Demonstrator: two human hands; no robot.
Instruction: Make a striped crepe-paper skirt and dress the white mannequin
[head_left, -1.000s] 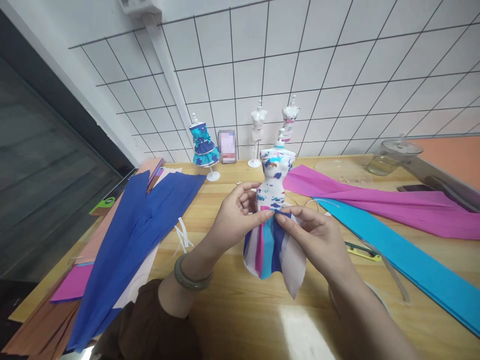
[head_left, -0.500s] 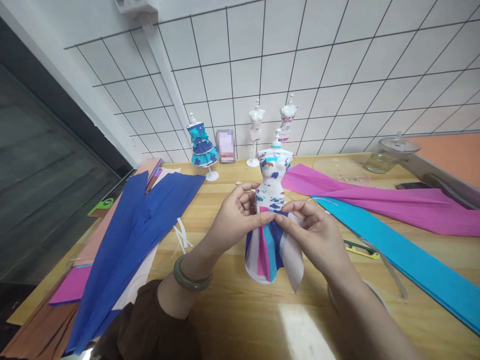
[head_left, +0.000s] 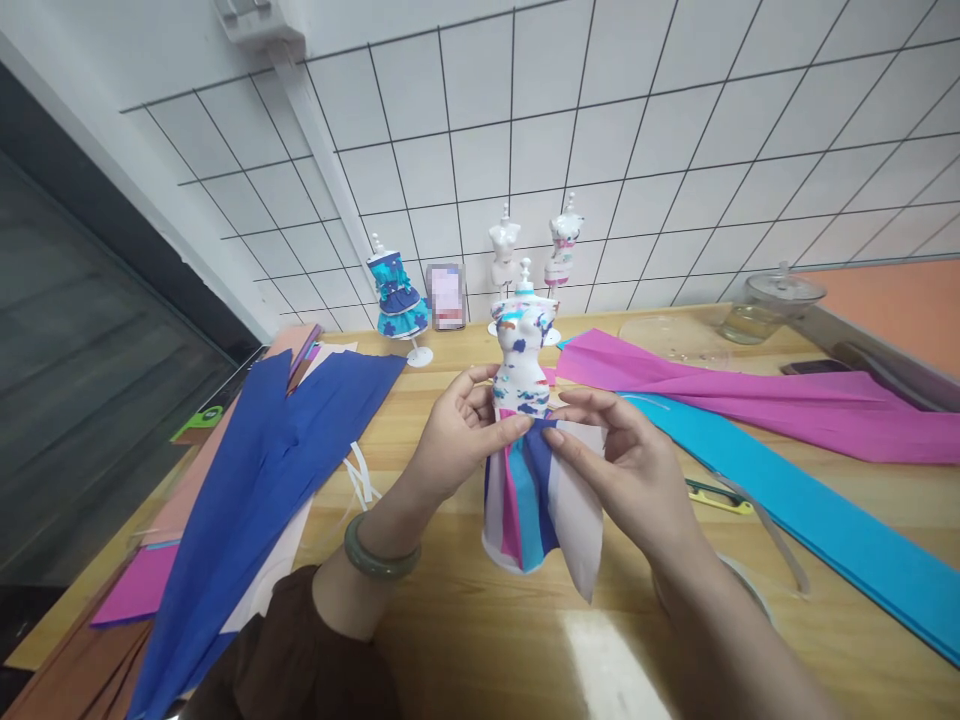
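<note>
In front of me stands a small white dress form [head_left: 520, 345] dabbed with blue, pink and teal patches. Around its lower half hangs a paper skirt [head_left: 529, 505] of pink, light blue, dark blue and white strips. My left hand [head_left: 457, 435] grips the skirt's waist from the left, thumb pressed on the front. On the right, my right hand [head_left: 630, 465] pinches the waist edge between thumb and fingers, beside a loose white strip [head_left: 579, 510] that hangs past the skirt's hem. The form's stand is mostly covered by the skirt.
Left lie dark blue crepe paper [head_left: 270, 480] and white strips [head_left: 361, 475]. Pink paper [head_left: 720, 395], light blue paper [head_left: 810, 525] and a yellow cutter [head_left: 720, 497] lie right. Behind stand a dressed form [head_left: 399, 295], a phone [head_left: 447, 298], two more forms and a glass pot [head_left: 772, 300].
The dress form appears slightly further left and more upright. My right hand has shifted a little away from my left thumb, with the white strip spread wider. The view has turned slightly.
</note>
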